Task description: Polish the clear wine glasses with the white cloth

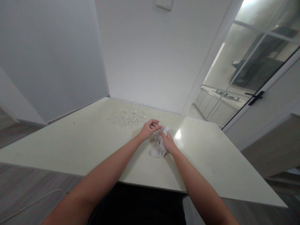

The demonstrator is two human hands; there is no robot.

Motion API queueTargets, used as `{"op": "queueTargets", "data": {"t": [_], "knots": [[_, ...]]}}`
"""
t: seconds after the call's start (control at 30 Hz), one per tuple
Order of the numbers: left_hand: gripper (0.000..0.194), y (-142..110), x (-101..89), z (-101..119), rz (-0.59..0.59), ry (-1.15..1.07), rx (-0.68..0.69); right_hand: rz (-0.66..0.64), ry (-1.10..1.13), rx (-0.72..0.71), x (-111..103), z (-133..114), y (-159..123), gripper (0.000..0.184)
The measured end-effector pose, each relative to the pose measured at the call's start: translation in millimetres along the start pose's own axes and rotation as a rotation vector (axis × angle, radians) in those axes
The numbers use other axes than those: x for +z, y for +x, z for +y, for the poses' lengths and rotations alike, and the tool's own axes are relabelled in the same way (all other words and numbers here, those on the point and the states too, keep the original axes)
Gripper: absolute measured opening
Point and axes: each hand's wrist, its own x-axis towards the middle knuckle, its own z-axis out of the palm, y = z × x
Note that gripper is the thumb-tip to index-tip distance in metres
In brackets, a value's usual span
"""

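Note:
A clear stemmed glass [158,138] is between my two hands over the pale table, partly hidden by fingers and cloth. My left hand [150,128] curls its fingers and thumb around the upper part of the glass. From the other side, my right hand [168,142] grips a white cloth [157,152] and presses it against the glass. The cloth's lower end hangs down close to the tabletop. Beyond my left hand stands a group of several clear glasses [132,116], whose outlines overlap.
The pale table [91,140] reaches the white wall [150,62] at the back. On the right is a glass-paned door with a black handle [256,97]. A white cable [35,203] lies on the floor at the lower left.

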Motion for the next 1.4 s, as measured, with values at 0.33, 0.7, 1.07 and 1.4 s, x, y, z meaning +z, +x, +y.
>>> {"op": "queueTargets", "data": {"t": [0.33, 0.7, 1.07, 1.4], "knots": [[0.048, -0.4, 0.6, 0.6, 0.002, -0.006, -0.008, 0.002, -0.011, 0.017, -0.2, -1.2, -1.6, 0.037], [0.048, -0.2, 0.5, -0.3, 0.008, -0.006, -0.002, 0.008, -0.001, 0.006, 0.6, -1.7, -1.6, 0.036], [0.047, 1.0, -0.1, -2.9, 0.004, 0.004, 0.006, 0.014, 0.001, 0.029, 1.1, -4.8, -2.4, 0.037], [0.049, 0.5, 0.1, -3.6, 0.01, -0.013, -0.007, 0.021, 0.045, 0.054, 1.3, -2.0, -1.0, 0.038]]}}
